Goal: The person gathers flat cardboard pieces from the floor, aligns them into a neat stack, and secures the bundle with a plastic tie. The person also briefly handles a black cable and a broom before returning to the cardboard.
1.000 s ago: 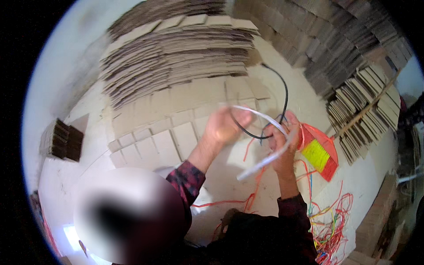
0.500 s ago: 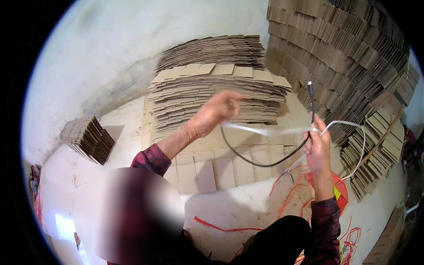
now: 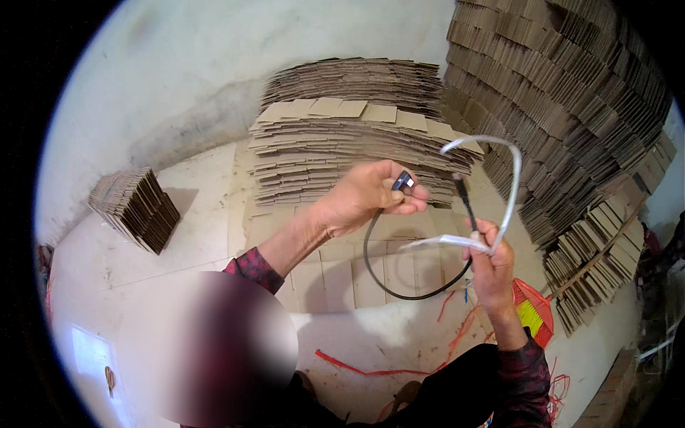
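Note:
Between the thumb and fingers of my left hand (image 3: 357, 196) is the dark plug of a thin black cable, its metal tip showing. The black cable (image 3: 407, 297) hangs in a loop from there across to my right hand (image 3: 494, 274). My right fingers are closed around the cable near its other end, which sticks up blurred above them. Pinched in the same fingers is a white plastic strap (image 3: 516, 171). One part of the strap curves up high over the hand, and a loose end points left toward the cable loop.
Flat cardboard pieces (image 3: 357, 160) lie in layered rows ahead, with a taller stack (image 3: 542, 93) at the back right. A small cardboard bundle (image 3: 135, 210) stands at left. Red strips (image 3: 371, 369) and a red-and-yellow broom head (image 3: 531, 314) are on the floor nearby.
My right hand has moved lower and slightly left. The white strap's stretch toward my left hand has come loose, and the cable's plug now shows between my left fingers.

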Tool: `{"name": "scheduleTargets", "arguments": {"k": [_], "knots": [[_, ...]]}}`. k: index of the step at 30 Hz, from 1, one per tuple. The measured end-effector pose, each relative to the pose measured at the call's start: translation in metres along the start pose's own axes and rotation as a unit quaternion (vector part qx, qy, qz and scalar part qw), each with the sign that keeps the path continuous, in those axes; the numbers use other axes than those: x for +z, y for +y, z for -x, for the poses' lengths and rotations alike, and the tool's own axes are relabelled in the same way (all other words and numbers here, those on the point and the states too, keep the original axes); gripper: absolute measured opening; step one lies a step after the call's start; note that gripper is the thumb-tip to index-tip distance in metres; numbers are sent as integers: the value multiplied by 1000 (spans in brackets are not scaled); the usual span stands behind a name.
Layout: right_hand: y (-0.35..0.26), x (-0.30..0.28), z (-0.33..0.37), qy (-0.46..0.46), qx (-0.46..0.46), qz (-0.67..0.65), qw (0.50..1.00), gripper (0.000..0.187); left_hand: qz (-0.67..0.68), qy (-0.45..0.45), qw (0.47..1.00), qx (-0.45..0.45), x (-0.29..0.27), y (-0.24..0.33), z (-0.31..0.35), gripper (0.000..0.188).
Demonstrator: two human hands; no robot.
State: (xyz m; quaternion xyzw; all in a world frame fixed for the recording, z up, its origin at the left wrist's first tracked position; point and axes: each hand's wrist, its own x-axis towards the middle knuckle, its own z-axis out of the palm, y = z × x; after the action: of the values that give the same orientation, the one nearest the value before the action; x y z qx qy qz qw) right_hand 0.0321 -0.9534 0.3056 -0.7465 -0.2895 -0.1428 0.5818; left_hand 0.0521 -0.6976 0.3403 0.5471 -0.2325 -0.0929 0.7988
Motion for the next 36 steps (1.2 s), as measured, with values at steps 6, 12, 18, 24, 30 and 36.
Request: {"name": "scheduleTargets", "arguments": {"k": [6,12,18,24,30,36], "knots": [[7,22,11,-42,36,-29,998,24,9,31,999,-32,9,-7,15,23],[4,22,12,-72,121,-64,988,22,5,46,998,-47,12,-7,23,20],[3,19,13,-86,122,-71,986,22,-10,50,998,-36,22,-2,26,18],[1,18,13,-86,137,-80,984,22,-2,45,998,-44,28,0,27,16],[13,17,14,-96,105,-66,988,22,34,43,997,-47,33,0,25,14],[14,16,16,-99,78,-45,991,22,42,15,998,-35,28,-3,23,12]]}}
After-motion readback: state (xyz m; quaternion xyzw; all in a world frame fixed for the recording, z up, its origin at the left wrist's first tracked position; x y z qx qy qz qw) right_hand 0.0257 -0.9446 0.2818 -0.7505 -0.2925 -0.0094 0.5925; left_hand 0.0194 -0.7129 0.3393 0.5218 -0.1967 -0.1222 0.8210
